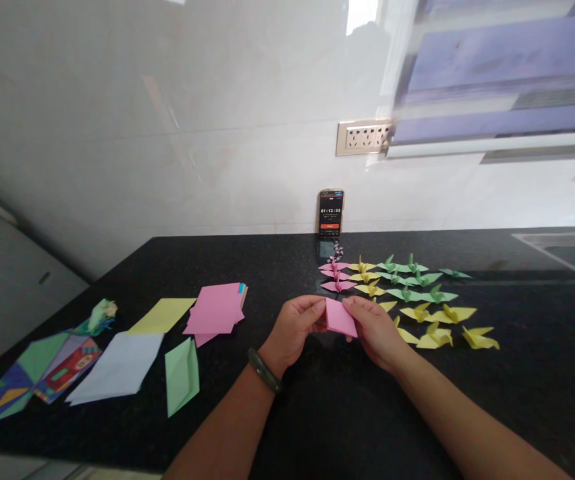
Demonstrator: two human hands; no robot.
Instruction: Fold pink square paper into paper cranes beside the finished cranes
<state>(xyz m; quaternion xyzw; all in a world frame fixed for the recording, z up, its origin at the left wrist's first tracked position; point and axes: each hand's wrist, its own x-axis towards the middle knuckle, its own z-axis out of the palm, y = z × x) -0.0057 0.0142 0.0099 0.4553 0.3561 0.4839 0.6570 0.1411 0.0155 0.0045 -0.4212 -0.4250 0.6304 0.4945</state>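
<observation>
The left hand (294,328) and the right hand (376,331) are both pinching the folded pink paper (340,317), each grip closing on one side edge, just above the bench (317,400) near its middle. The paper is lying between the two grips, equally near to both, its long axis slanting from far left to near right. It is looking flat and sharply creased. Yellow cranes (434,339) are sitting just to its right.

On the table (517,373), a folded paper (340,317) sits between the left hand (294,327) and the right hand (374,330). Paper cranes (407,293) lie in rows behind and right of them. A stack of paper (217,308) lies left, with loose sheets (122,363) farther left. Behind, a phone (330,212) leans on the wall.
</observation>
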